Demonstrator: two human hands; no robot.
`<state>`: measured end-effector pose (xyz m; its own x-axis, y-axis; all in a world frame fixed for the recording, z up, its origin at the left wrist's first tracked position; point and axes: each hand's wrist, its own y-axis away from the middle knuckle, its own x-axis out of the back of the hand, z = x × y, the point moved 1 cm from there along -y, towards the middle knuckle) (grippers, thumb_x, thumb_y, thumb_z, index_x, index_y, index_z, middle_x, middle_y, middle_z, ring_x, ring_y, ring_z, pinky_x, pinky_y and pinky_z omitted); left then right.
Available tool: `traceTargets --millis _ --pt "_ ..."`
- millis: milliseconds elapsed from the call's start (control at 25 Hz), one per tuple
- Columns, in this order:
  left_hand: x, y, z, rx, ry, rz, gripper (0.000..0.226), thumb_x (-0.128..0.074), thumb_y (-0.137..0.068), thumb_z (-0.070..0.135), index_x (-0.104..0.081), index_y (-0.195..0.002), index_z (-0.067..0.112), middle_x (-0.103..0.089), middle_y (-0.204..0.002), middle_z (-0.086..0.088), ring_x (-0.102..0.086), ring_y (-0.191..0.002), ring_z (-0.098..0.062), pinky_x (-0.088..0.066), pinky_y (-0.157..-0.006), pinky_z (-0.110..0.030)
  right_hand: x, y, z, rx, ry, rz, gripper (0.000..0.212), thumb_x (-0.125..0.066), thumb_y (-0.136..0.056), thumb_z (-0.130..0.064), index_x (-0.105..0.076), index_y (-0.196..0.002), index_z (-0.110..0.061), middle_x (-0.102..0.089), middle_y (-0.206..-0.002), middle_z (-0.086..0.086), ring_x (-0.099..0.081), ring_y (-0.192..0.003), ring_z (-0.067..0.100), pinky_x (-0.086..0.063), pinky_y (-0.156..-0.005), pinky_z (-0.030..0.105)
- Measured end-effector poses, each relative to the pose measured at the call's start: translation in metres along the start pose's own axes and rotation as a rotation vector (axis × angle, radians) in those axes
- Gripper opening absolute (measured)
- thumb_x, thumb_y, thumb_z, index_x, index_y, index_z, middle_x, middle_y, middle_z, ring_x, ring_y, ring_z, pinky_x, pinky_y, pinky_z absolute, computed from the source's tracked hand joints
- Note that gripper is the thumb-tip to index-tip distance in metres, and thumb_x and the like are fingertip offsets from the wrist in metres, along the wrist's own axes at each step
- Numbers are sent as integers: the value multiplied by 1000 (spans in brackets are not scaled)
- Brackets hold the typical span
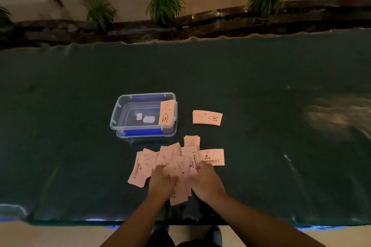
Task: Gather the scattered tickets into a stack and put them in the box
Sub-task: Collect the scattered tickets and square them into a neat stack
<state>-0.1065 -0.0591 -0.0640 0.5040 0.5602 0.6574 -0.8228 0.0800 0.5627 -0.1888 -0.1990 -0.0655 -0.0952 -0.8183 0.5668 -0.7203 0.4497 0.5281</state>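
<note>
Several pale pink tickets (172, 156) lie in a loose overlapping pile on the dark green table, just in front of a clear plastic box (120, 114) with blue latches. A small neat stack of tickets (207, 117) lies to the right of the box. One ticket (166, 112) leans inside the box against its right wall. My left hand (162, 181) and my right hand (206, 181) rest on the near part of the pile, fingers curled on tickets between them. The tickets under my palms are hidden.
The dark green table cover (261, 86) stretches wide on both sides. Its near edge (60, 220) runs just below my forearms. Beyond the far edge stand potted plants (164, 4) on a dark ledge. The box sits on its lid.
</note>
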Motion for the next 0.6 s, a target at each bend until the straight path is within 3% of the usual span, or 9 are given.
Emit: traceTargets --millis 80,200,360,520,600 --pt "-6 0 6 19 14 -10 59 -75 -91 21 -43 -141 19 -63 -124 -7 -61 -72 -10 -43 -49 -18 -1 2 1 -22 -12 -8 41 -59 -91 -41 -58 -130 -26 -59 -133 -4 -63 -103 14 -51 -70 28" --pt "-16 3 11 87 63 -39 62 -76 -88 18 -42 -140 18 -60 -101 -1 -63 -72 -13 -44 -46 -19 -6 4 4 -54 -13 -41 45 -62 -95 -47 -54 -132 -23 -69 -127 -1 -72 -104 17 -60 -78 31" --pt "-26 6 10 82 47 -140 53 -73 -87 19 -48 -133 14 -57 -91 4 -64 -75 -12 -45 -49 -21 -13 9 5 -79 -127 -35 45 -68 -93 -38 -56 -131 -17 -71 -125 1 -72 -107 19 -62 -88 35" --pt "-26 5 18 -40 -4 -208 25 -64 -92 22 -62 -117 16 -68 -91 2 -69 -75 -12 -48 -50 -19 -5 8 11 -102 -210 -8 30 -73 -89 -36 -60 -111 -21 -70 -108 -5 -72 -89 11 -60 -67 24" --pt "-24 6 23 -83 8 -228 12 -61 -97 25 -61 -109 23 -68 -91 6 -69 -75 -10 -55 -57 -21 0 9 14 -85 -253 -4 31 -76 -89 -39 -59 -111 -25 -70 -105 -10 -72 -88 7 -59 -67 22"
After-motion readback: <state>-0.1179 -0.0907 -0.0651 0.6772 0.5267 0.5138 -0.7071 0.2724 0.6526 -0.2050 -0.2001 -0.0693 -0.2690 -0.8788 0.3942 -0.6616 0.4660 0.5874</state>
